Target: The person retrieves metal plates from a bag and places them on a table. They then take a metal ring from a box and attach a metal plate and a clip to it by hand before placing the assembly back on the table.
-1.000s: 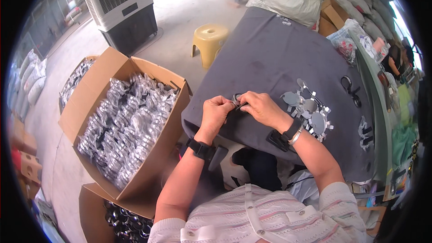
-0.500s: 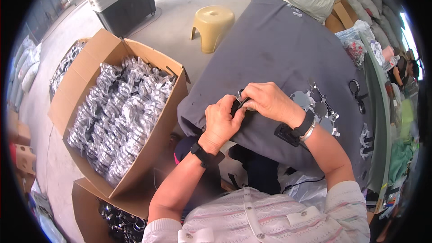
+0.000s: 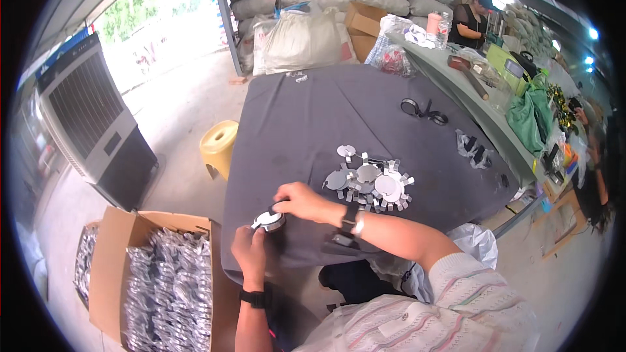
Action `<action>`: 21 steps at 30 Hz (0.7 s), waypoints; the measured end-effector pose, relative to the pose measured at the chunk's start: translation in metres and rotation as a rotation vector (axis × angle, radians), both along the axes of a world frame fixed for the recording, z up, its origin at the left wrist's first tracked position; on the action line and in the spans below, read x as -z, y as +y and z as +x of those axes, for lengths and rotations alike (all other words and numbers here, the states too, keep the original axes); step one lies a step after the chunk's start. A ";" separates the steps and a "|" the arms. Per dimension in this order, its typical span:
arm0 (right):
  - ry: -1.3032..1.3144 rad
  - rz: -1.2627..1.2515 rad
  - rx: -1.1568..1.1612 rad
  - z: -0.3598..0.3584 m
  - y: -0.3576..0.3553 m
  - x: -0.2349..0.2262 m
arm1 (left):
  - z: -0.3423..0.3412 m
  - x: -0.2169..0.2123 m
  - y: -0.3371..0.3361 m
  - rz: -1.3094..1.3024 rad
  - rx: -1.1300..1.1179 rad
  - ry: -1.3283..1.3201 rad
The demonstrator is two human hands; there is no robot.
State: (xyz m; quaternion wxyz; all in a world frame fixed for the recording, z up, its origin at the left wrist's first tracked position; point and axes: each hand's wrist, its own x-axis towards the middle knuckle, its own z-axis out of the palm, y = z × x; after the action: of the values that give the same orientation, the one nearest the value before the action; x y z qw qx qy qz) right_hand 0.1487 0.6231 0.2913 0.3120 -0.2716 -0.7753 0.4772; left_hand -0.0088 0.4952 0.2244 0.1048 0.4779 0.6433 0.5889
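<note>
- Together, both hands work on a small round silver-and-black disc [image 3: 268, 221] at the near left edge of the dark cloth-covered table [image 3: 306, 124].
- From the near side, the left hand [image 3: 249, 253] reaches up, fingers pinching the disc's lower rim.
- Bent in from the right, the right hand [image 3: 301, 201] curls its fingertips over the disc's top.
- Near left on the floor, an open cardboard box [image 3: 111, 274] holds many shiny plastic-wrapped packets [image 3: 166, 287].
- Grey discs and tabs [image 3: 368, 182] lie just right of the hands.

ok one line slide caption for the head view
Both hands, left hand and right hand, hold a small round silver part over a dark cloth-covered table.
</note>
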 end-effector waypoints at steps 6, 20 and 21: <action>0.452 -0.826 -0.178 0.061 -0.037 -0.029 | 0.052 -0.041 -0.003 0.103 0.282 -0.345; 0.397 -0.142 0.736 0.259 0.158 -0.102 | -0.049 -0.088 -0.105 0.145 -0.046 -0.507; 0.322 -0.144 0.777 0.257 0.161 -0.099 | -0.064 -0.088 -0.125 0.196 -0.099 -0.539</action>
State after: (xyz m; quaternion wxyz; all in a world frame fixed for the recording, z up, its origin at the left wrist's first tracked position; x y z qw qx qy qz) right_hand 0.4059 0.7839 0.3904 0.5660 -0.4868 -0.5215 0.4132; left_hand -0.0732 0.3698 0.3122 0.1962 0.2801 0.5547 0.7585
